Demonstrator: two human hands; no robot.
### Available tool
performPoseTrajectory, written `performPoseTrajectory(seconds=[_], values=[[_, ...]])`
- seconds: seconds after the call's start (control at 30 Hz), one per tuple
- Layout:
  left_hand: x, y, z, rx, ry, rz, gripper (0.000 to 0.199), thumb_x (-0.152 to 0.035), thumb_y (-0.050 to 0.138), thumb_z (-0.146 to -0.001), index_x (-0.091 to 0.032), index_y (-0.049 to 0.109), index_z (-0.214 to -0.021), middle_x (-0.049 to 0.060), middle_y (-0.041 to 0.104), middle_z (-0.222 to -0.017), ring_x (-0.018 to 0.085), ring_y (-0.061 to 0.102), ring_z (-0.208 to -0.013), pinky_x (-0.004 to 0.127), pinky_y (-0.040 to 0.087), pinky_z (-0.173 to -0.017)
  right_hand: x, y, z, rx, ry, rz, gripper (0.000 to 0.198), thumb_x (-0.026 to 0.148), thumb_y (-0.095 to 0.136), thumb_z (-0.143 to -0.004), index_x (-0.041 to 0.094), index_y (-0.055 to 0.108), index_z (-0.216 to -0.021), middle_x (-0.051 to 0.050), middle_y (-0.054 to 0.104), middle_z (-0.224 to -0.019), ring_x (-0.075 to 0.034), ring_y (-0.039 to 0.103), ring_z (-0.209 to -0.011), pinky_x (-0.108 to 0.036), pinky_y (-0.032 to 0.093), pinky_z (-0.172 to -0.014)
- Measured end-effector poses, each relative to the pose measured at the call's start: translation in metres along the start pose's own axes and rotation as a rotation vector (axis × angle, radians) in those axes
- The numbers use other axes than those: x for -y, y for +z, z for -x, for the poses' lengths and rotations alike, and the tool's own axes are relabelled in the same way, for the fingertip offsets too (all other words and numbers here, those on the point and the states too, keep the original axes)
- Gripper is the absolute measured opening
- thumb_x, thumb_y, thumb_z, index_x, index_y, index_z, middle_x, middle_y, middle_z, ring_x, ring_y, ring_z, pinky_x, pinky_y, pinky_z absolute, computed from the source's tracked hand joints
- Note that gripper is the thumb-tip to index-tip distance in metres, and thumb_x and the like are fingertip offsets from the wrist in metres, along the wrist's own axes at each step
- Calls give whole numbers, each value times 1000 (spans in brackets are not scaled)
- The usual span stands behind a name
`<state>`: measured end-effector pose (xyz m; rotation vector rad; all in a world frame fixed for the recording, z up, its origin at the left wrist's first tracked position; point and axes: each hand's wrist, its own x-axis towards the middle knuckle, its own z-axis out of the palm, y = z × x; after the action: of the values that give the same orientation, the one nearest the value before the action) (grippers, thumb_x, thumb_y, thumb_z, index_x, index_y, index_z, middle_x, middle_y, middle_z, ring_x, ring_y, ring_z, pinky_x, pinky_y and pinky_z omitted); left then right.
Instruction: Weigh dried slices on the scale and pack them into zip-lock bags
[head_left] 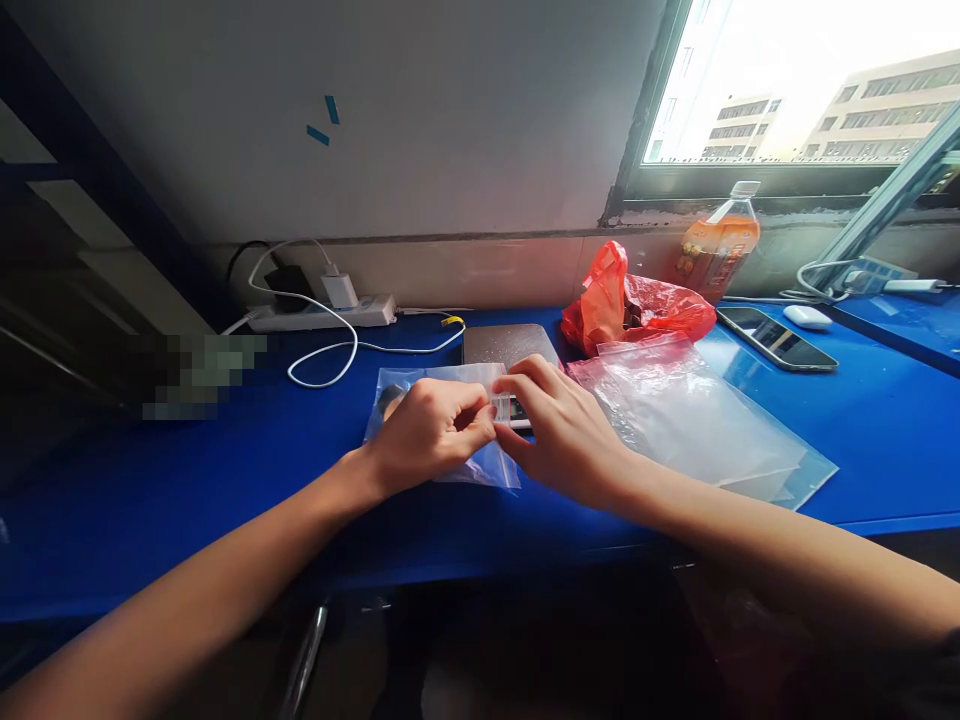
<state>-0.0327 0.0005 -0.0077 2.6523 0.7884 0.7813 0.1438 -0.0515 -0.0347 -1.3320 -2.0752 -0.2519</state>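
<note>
A clear zip bag point(491, 470) with something dark and tan inside lies at the middle of the blue table. My left hand point(431, 430) pinches the bag near its zip edge, thumb against curled fingers. My right hand point(559, 430) meets it there, its thumb and fingertips bent around the same edge. Right behind both hands sits a silver flat-topped device point(510, 343), seemingly a small scale, its display partly covered by my fingers. To the right, next to my right forearm, is a stack of clear plastic bags point(697, 430).
A crumpled red plastic bag point(637, 305) stands behind the stack, near an orange drink bottle point(720, 245). A phone point(778, 338) and a white earbud case point(807, 317) lie at the right. A white power strip point(322, 314) with a looped white cable point(356, 345) runs along the wall.
</note>
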Motion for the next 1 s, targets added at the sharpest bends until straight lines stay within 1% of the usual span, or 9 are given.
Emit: performPoseTrajectory(seconds=[0.13,0.3,0.33,0.4,0.53,0.7,0.8,0.9,1.0], values=[[-1,-4,1,-17,49,-63,31,-26,46,-87,-19,45,-57,-5,44,-50,9,40,-47,25,31,-50,1,-3,1,35,-22,-25,47,24,64,-85,15,51,-129,-18,53,-126,-29,57,-109,-46,55,-83],[1,-11,3,-145,196,-106,15,-23,51,-90,-19,56,-76,-1,60,-67,14,56,-62,28,45,-61,4,-14,3,213,-129,-66,95,34,83,-69,13,30,-145,-26,32,-149,-40,34,-138,-62,47,-100],[2,-12,4,-177,244,-122,10,-27,55,-90,-18,59,-87,2,63,-77,17,60,-70,31,49,-68,3,-16,3,224,-126,-85,95,35,82,-69,14,30,-145,-25,31,-150,-40,32,-140,-62,45,-101],[3,-14,5,-197,317,-171,36,-43,65,-87,-18,57,-111,10,64,-103,26,63,-96,41,53,-84,0,-18,1,211,-88,-146,91,39,80,-72,17,30,-145,-23,30,-150,-38,30,-142,-62,44,-103],[0,-21,8,-23,347,-241,93,-72,73,-67,-25,39,-140,21,38,-148,43,34,-140,64,38,-107,-8,-22,-6,159,-66,-272,85,49,82,-68,24,41,-139,-17,29,-149,-34,30,-141,-58,40,-109],[-6,-30,10,148,299,-185,92,-50,82,-71,-36,32,-146,13,36,-156,36,38,-141,59,39,-110,2,-20,-12,49,0,-443,48,36,75,-78,26,52,-119,-10,49,-128,-26,47,-123,-50,47,-102],[-1,-35,8,-12,267,-67,72,-33,76,-81,-35,38,-142,8,54,-141,27,53,-129,46,49,-105,7,-17,-14,-116,150,-695,22,34,59,-90,23,49,-107,-7,56,-109,-18,58,-101,-37,54,-85],[5,-41,8,-338,180,83,37,-32,73,-83,-31,57,-117,4,66,-119,23,64,-112,41,56,-94,5,-17,-16,-224,364,-875,25,44,53,-92,23,46,-103,-5,56,-103,-16,60,-94,-34,52,-81],[4,-45,8,-639,118,149,11,-24,69,-84,-27,59,-87,0,65,-114,22,66,-105,46,55,-95,7,-19,-14,-86,600,-954,35,51,55,-90,22,46,-108,-4,59,-95,-17,61,-89,-33,52,-78]])
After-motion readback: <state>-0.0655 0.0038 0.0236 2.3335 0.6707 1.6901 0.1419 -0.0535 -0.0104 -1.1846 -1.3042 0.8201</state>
